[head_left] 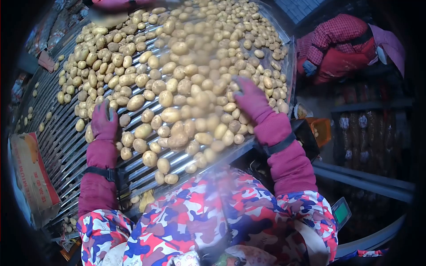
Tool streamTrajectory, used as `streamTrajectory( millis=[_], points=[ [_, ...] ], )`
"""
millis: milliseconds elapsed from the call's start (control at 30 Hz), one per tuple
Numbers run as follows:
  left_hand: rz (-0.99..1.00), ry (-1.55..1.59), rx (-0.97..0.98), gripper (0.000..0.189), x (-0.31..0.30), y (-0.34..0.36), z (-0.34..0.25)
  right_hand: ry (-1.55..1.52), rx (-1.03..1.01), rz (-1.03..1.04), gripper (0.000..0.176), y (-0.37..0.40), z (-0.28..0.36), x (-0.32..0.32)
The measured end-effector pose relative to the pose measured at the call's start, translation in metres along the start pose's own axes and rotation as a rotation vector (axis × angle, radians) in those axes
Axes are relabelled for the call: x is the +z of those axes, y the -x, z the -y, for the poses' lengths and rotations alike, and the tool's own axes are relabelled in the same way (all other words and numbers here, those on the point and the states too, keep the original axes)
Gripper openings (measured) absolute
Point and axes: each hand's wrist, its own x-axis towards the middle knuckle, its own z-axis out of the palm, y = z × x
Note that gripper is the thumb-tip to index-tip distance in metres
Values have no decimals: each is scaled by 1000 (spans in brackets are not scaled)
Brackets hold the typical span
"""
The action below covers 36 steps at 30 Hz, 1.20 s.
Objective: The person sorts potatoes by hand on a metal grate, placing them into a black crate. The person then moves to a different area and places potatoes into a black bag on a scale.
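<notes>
Potatoes (171,115) lie spread over a slatted metal sorting table (146,175) in front of me. My left hand (105,122), in a purple glove with a grey palm, rests among potatoes on the left side; its thumb stands apart from the fingers and I see nothing held. My right hand (251,99), gloved alike, reaches into the thicker pile on the right. Its fingers are parted and touch potatoes at the fingertips; none is plainly gripped. Dark straps circle both purple sleeves. A blurred smear covers the middle of the view.
A cardboard box (34,173) stands at the table's left edge. Another person in a red checked sleeve (339,37) is at the right, beyond the metal side rim (291,66). An orange container (318,131) and a green-screened device (341,213) sit to my right.
</notes>
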Motion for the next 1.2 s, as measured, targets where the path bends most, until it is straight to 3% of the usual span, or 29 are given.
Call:
streamTrajectory(
  millis=[133, 167, 233, 333, 533, 633, 733, 833, 900, 967, 1033, 1100, 1200],
  points=[
    [-26, -31, 7, 45, 0, 0, 0, -61, 63, -20, 50, 22, 7, -39],
    [-31, -26, 10, 45, 3, 0, 2, -97, -24, -21, 48, 37, 12, -38],
    [-22, -6, 1, 45, 1, -1, -1, -35, 19, 222, 46, 65, 36, -35],
    [-32, -23, 3, 45, 1, -1, -2, 71, -22, 216, 46, 93, 46, -1],
    [20, -25, -20, 47, -3, -2, -5, -337, 173, 254, 50, 94, 29, -17],
    [-25, -67, 14, 47, 9, 0, 7, -289, 15, 53, 51, 85, 43, -21],
    [-11, -51, 7, 46, 5, -2, 3, -373, -184, 87, 39, 67, 49, 12],
    [-5, -35, -19, 45, 2, -1, -1, 149, -274, 70, 33, 47, 48, 60],
    [-1, -53, -18, 44, 2, 0, 0, -233, 48, 222, 34, 45, 56, 54],
    [-7, -60, -21, 44, 2, -3, -4, -330, 161, 230, 34, 40, 59, 49],
    [-4, -74, -30, 44, 1, -1, -5, -159, 70, 124, 31, 35, 45, 66],
    [1, -51, -28, 44, 2, -2, -3, -422, 227, 109, 32, 33, 42, 78],
    [21, -51, -30, 44, 7, -2, 0, -525, 356, 74, 31, 37, 58, 73]
  ],
)
